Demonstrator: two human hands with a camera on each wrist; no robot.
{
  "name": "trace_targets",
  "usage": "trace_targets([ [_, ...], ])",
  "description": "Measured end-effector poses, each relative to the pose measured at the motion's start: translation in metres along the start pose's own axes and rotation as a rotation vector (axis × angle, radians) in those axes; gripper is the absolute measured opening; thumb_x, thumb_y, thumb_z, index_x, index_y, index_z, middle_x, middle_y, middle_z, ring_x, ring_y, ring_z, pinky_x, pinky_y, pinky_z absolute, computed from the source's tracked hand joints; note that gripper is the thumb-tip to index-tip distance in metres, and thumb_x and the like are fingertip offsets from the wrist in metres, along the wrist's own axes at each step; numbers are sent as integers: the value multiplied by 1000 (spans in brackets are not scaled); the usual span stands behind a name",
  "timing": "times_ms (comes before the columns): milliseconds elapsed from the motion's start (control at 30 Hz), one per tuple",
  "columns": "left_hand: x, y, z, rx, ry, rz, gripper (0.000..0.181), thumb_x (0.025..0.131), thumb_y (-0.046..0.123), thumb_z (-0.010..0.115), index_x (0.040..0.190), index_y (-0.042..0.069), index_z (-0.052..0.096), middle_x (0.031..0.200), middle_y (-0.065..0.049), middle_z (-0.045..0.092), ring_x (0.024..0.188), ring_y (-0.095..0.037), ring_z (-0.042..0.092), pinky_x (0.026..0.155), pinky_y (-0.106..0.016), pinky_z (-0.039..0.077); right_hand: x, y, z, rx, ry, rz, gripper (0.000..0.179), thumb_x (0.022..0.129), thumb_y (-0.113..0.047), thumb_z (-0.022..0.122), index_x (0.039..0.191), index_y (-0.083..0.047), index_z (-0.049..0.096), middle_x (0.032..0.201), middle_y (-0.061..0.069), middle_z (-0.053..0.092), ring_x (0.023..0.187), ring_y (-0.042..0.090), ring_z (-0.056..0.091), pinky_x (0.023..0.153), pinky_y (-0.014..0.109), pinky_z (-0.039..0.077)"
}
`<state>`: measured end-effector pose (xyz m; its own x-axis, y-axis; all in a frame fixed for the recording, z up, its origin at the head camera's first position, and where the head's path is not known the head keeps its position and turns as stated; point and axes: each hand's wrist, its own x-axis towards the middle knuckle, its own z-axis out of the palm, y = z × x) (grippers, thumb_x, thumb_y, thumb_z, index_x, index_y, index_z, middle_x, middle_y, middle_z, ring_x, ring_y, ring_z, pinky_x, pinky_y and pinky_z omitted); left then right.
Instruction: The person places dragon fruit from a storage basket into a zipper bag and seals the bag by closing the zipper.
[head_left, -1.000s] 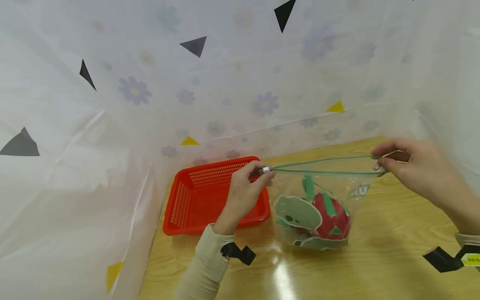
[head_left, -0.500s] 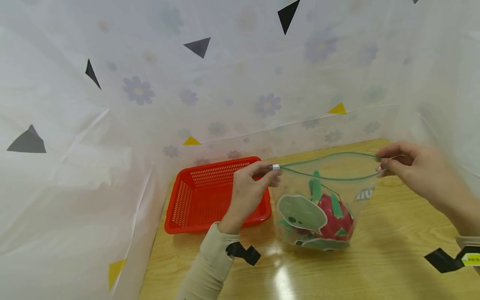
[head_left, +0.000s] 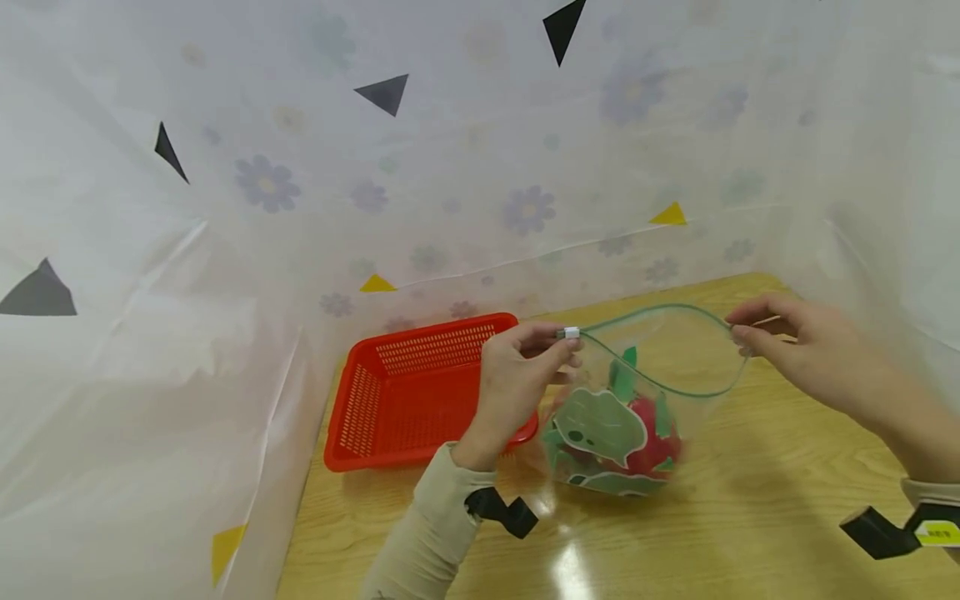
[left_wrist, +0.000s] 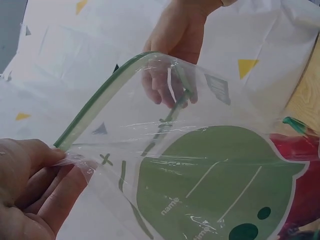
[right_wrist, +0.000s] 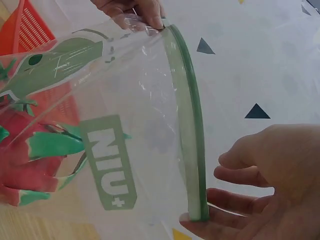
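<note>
A clear zip bag [head_left: 600, 425] with green prints and a green-edged mouth hangs over the wooden table, its mouth spread into a loop. My left hand [head_left: 517, 375] pinches the left corner of that mouth by the white slider [head_left: 572, 332]. At the opposite end is my right hand [head_left: 795, 342]; in the right wrist view its lower fingers touch the end of the green zip strip [right_wrist: 192, 125], while the thumb stands off from it. Inside the bag sits a red dragon fruit [head_left: 656, 442] with green scales, partly hidden by the green print.
A red perforated basket [head_left: 352, 450] stands on the table [head_left: 750, 517] at the left, partly behind my left forearm. White sheeting [head_left: 450, 167] with flowers and coloured triangles hangs behind and at both sides.
The bag's mouth has widened from a narrow slit to a rounded loop. My left hand has moved right, and my right hand slightly left. The bag has shifted slightly left.
</note>
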<state>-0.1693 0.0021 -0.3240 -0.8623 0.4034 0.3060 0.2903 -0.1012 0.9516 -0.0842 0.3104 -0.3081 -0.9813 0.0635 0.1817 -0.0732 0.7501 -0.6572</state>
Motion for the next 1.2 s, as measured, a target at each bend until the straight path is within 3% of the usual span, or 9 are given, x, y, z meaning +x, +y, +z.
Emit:
trace_targets([
  [133, 0, 1, 4, 4, -8, 11, 19, 90, 17, 74, 104, 4, 73, 94, -18, 75, 73, -17, 73, 69, -39, 62, 1, -7, 5, 9, 4, -72, 24, 101, -19, 57, 121, -5, 62, 118, 13, 63, 93, -22, 46, 71, 4, 43],
  [233, 0, 2, 6, 8, -18, 17, 18, 90, 16, 74, 104, 5, 73, 95, -18, 75, 74, -20, 73, 69, -38, 62, 1, -13, 9, 27, 10, -125, 22, 101, -16, 58, 118, -3, 63, 118, 14, 63, 97, -20, 47, 75, 0, 41],
  [433, -1, 4, 12, 10, -11, 27, 17, 89, 15, 74, 105, 6, 74, 95, -16, 75, 74, -21, 74, 68, -38, 62, 0, -39, 16, -23, 13, -192, 21, 101, -22, 59, 118, -14, 66, 121, 7, 65, 108, 23, 64, 79, 11, 46],
  [467, -1, 4, 13, 7, -4, 29, 17, 89, 14, 74, 104, 6, 74, 95, -16, 75, 74, -22, 74, 67, -38, 62, 0, -44, 18, -33, 10, -209, 21, 101, -23, 59, 118, -15, 66, 121, 7, 65, 109, 31, 63, 82, 18, 50],
  [533, -1, 5, 15, 2, 5, 26, 16, 89, 13, 74, 104, 6, 74, 94, -15, 75, 75, -25, 74, 67, -38, 62, 0, -55, 23, -43, 18, -264, 20, 100, -23, 60, 118, -16, 66, 120, 6, 66, 111, 32, 62, 85, 33, 54],
  [667, -2, 6, 18, -14, 9, 14, 16, 88, 14, 75, 102, 7, 75, 93, -16, 75, 76, -29, 74, 66, -37, 62, 4, -72, 35, -49, 32, -370, 21, 98, -18, 62, 119, -14, 65, 120, 6, 66, 112, 30, 60, 86, 53, 52],
  [967, -3, 1, 18, -41, -39, 67, 17, 90, 17, 73, 101, 4, 72, 95, -18, 74, 77, -19, 74, 69, -39, 62, 15, -98, 60, -118, 125, -548, 21, 92, -9, 68, 113, -10, 67, 113, 4, 64, 93, 16, 63, 72, 37, 53],
  [1200, -4, -1, 17, -52, -32, 83, 16, 90, 17, 73, 99, 4, 71, 94, -17, 74, 76, -17, 74, 68, -40, 62, 20, -101, 69, -71, 141, -594, 13, 91, -5, 69, 100, -14, 68, 92, -4, 69, 69, 1, 53, 60, 23, 46],
])
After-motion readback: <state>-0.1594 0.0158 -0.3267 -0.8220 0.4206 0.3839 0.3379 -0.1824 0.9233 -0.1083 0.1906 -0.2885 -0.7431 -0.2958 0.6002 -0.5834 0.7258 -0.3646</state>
